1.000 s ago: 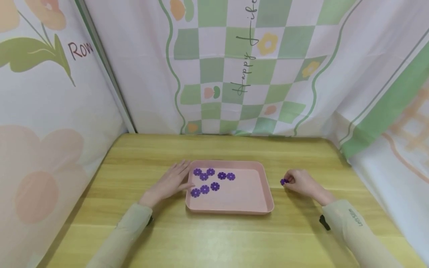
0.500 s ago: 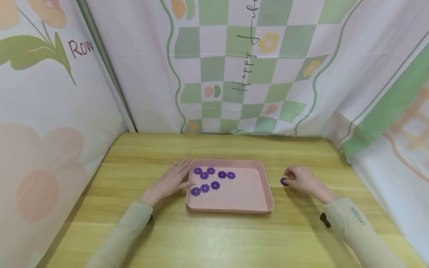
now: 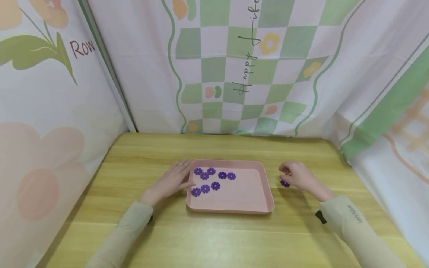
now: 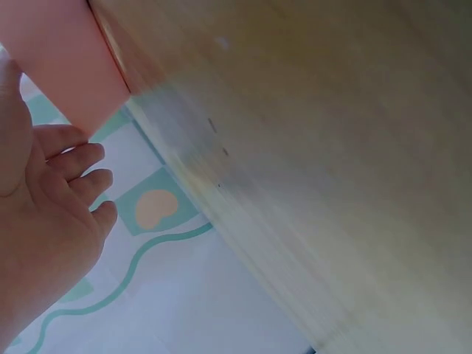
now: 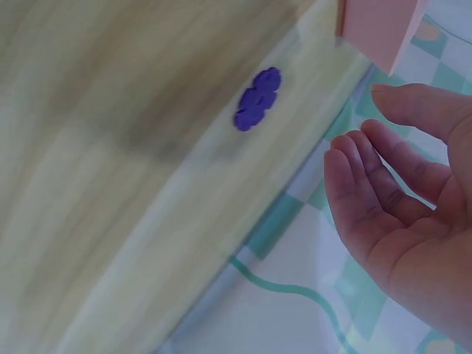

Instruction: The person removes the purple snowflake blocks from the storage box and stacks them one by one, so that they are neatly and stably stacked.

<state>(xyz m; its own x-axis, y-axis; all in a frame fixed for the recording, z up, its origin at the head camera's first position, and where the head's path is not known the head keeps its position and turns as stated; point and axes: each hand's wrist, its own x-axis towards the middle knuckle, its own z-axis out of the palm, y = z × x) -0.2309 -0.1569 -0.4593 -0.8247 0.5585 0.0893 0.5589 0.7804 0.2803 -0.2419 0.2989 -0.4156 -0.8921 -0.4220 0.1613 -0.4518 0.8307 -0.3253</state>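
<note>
A pink tray [image 3: 241, 195] lies on the table, with several purple flower-shaped plastic discs [image 3: 205, 188] in its left half. My left hand [image 3: 167, 183] rests against the tray's left side, fingers extended near the back corner and thumb over the rim. To the right of the tray, one more purple disc [image 3: 285, 183] lies on the wood. Just over it is my right hand [image 3: 299, 178], fingers loosely bent, holding nothing. In the right wrist view that disc [image 5: 258, 99] lies flat, apart from the fingertips [image 5: 335, 166].
The wooden table [image 3: 214, 238] ends at the back against a checked curtain [image 3: 241, 74]. More printed cloth [image 3: 50, 111] hangs along the left side, and a further curtain hangs on the right.
My right hand has let go of the purple disc, which now lies on the table, and has lifted slightly with its fingers parted. My left hand and the tray have stayed put.
</note>
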